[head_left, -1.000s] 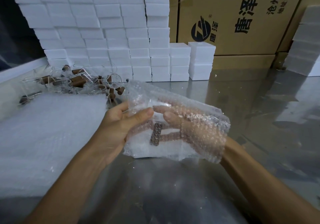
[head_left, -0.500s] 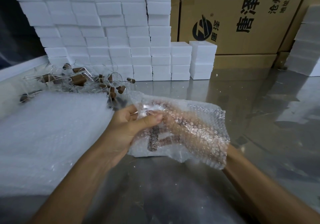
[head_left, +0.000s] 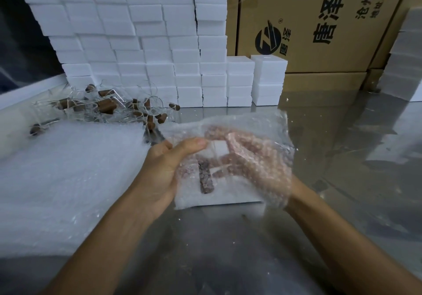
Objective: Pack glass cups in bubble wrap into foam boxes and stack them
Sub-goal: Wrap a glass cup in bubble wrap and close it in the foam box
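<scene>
head view: your left hand [head_left: 163, 169] pinches the bubble wrap [head_left: 269, 135]; your right hand [head_left: 255, 164], fingers curled, grips the cup inside it.

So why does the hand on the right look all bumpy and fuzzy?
In the head view, the right hand sits behind the bubble wrap, whose bubbles break up its outline; the wrap's edge is also motion-blurred, and the shiny table mirrors the boxes.

hands [head_left: 205, 169] around bubble wrap [head_left: 262, 135]
</scene>
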`<state>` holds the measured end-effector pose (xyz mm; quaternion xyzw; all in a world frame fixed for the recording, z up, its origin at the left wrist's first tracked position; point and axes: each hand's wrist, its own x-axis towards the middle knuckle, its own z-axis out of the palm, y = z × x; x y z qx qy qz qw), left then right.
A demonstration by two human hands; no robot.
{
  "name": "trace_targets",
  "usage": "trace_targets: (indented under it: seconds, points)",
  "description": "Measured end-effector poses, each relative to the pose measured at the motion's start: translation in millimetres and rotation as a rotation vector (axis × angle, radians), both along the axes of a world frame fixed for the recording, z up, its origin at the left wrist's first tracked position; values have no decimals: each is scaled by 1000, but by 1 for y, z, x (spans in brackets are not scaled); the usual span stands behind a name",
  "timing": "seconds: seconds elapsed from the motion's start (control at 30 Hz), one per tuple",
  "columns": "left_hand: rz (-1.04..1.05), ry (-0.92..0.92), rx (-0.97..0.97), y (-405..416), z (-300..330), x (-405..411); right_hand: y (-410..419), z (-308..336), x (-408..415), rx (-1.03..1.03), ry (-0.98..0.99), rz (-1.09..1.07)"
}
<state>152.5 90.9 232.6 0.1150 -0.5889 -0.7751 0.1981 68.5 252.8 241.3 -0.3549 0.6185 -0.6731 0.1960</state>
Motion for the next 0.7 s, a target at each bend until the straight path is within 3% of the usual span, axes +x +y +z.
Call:
trace_targets:
  seconds: [0.03, 0.13, 0.23, 0.4, 0.6, 0.7]
  points:
    - [5, 43, 65, -1, 1, -1, -2, 0, -6, -53, 17, -71]
    - [38, 130, 277, -7, 2, -4, -2, 0, -25, -247, -174, -426]
    - [66, 186, 364, -9, 1, -6, 0, -4, -37, -304, -294, -546]
    - [27, 286, 458, -6, -1, -6, -11, -8, -31, -257, -560, -393]
    - [29, 328, 499, -3, 0, -6, -18, -14, -18, -174, -559, -208]
    - [45, 314, 506, 0, -1, -6, -17, -12, -13, -178, -633, 67]
